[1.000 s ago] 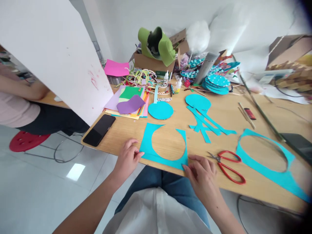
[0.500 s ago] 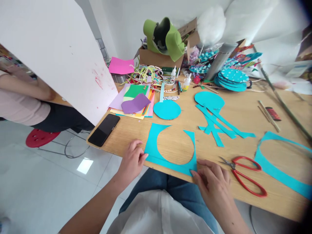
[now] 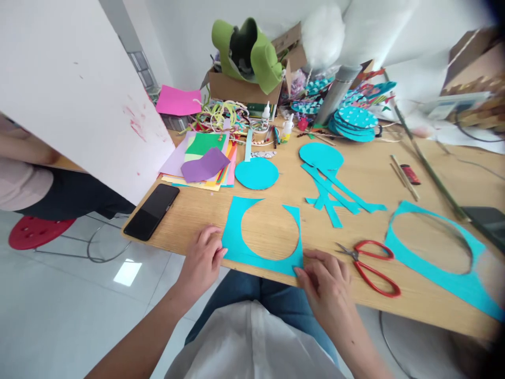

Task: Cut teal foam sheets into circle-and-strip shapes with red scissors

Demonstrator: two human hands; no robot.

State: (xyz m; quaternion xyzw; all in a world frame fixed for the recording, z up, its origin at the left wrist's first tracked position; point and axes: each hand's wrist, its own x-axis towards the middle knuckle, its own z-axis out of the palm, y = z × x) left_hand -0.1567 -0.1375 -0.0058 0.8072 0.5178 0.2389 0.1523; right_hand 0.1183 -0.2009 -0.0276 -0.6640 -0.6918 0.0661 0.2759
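Note:
A bright blue craft sheet (image 3: pixel 252 258) with a big round cutout, open at the top, lies flat near the table's front edge. My left hand (image 3: pixel 203 258) has its curled fingers and thumb at the sheet's left edge. At the lower right corner, my right hand (image 3: pixel 327 279) pinches the sheet, thumb on top and fingers bent beside it. Red-handled scissors (image 3: pixel 374 284) rest to the right of my right hand, blades slightly apart. Behind the sheet lie a blue disc (image 3: pixel 256 175), a second blue disc (image 3: pixel 320 156) and several crossed blue strips (image 3: pixel 335 192).
A second cut-out blue sheet (image 3: pixel 430 268) lies at the right. On the left are a black phone (image 3: pixel 152 211) and stacked coloured sheets (image 3: pixel 205 164). Glue bottles (image 3: pixel 287 129), a steel flask (image 3: pixel 337 95) and a box (image 3: pixel 236 87) stand behind. Someone sits beyond the white panel (image 3: pixel 90 84).
The view has swung a little to the right, so everything sits further left in the picture. Both hands stay at the same places on the blue sheet.

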